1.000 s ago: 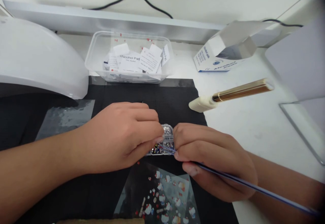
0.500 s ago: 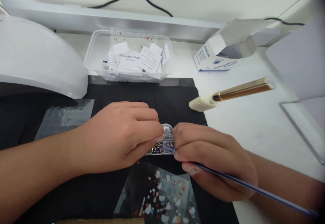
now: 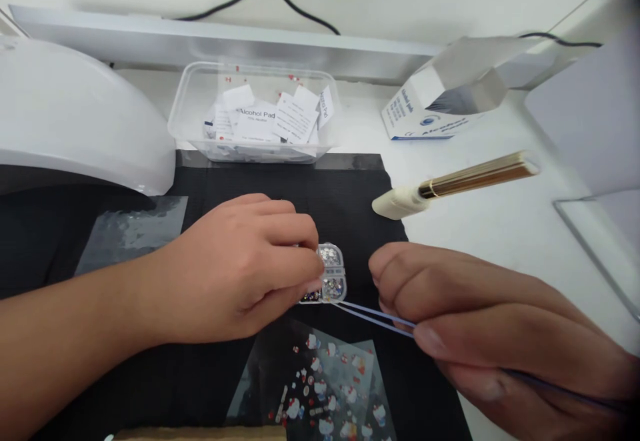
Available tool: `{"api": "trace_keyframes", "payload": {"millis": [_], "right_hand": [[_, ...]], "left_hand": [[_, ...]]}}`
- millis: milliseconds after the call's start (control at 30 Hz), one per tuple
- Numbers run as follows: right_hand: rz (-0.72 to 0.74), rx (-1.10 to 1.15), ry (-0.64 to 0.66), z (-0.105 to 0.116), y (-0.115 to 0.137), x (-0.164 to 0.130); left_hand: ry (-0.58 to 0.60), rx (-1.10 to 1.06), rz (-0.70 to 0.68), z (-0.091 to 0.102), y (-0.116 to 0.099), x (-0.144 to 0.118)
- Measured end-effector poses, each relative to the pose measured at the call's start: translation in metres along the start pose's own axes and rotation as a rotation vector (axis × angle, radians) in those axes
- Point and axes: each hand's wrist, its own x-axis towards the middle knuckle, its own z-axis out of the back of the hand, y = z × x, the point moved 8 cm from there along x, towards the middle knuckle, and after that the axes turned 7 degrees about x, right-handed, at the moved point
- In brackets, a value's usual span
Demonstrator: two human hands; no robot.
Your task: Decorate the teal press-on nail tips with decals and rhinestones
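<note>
A small clear compartment case of rhinestones lies on the black mat, partly hidden under my left hand. Silver and clear stones fill its right compartments; darker, multicoloured ones show beside my left fingertips. My left fingers are closed over the case's left side and pinch at it. Gripped in my right hand is a pair of slim bluish-purple tweezers. Their tips are near the case's front edge, with a tiny orange-gold speck by them. Below lies a clear sticker sheet with cartoon cat figures.
A clear plastic tub of alcohol pad packets stands at the back. To its right are an open alcohol pad box and a cream bottle with a gold bundle on top. A white curved device is at left.
My right hand has drawn back right and down, taking the tweezer tips from inside the case to its front edge. More of the case's right side shows. My left hand has barely moved.
</note>
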Motion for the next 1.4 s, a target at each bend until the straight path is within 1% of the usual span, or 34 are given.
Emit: {"api": "trace_keyframes", "payload": {"millis": [67, 200, 367, 467, 600, 833, 900, 933, 967, 1033, 1100, 1200, 1267, 1333, 1400], "right_hand": [[-0.018, 0.002, -0.036, 0.004, 0.005, 0.0], [0.021, 0.051, -0.049, 0.006, 0.01, 0.003], [0.019, 0.109, -0.103, 0.008, -0.005, -0.002], [0.043, 0.143, -0.089, 0.007, -0.01, -0.003], [0.079, 0.147, -0.104, 0.008, -0.009, -0.002], [0.131, 0.188, -0.143, 0.009, -0.006, -0.002], [0.172, 0.217, -0.194, 0.01, -0.006, -0.003], [0.187, 0.246, -0.24, 0.01, -0.007, -0.003], [0.238, 0.282, -0.312, 0.013, -0.004, -0.005], [0.253, 0.347, -0.442, 0.015, -0.004, -0.007], [0.247, 0.381, -0.507, 0.012, 0.0, -0.008], [0.304, 0.393, -0.536, 0.007, 0.019, -0.009], [0.331, 0.391, -0.516, 0.002, 0.034, -0.011], [0.341, 0.371, -0.456, -0.005, 0.05, -0.014], [0.339, 0.326, -0.359, -0.016, 0.064, -0.017]], "left_hand": [[0.01, -0.01, -0.019, 0.0, -0.002, 0.0], [0.073, -0.023, -0.084, -0.002, -0.006, -0.001], [0.141, -0.032, -0.139, -0.007, -0.01, 0.0], [0.141, -0.019, -0.114, -0.008, -0.011, 0.001], [0.125, 0.003, -0.079, -0.008, -0.014, 0.001], [0.126, -0.03, -0.111, -0.008, -0.013, 0.001], [0.117, -0.035, -0.119, -0.007, -0.012, 0.001], [0.112, -0.035, -0.119, -0.007, -0.013, 0.001], [0.106, -0.035, -0.118, -0.007, -0.013, 0.001], [0.102, -0.027, -0.106, -0.007, -0.014, 0.001], [0.097, -0.001, -0.103, -0.006, -0.015, 0.001], [0.075, 0.07, -0.107, 0.004, -0.018, -0.002], [0.035, 0.107, -0.08, 0.018, -0.017, -0.007], [-0.037, 0.14, -0.01, 0.037, -0.014, -0.017], [-0.11, 0.17, 0.066, 0.054, -0.012, -0.031]]}}
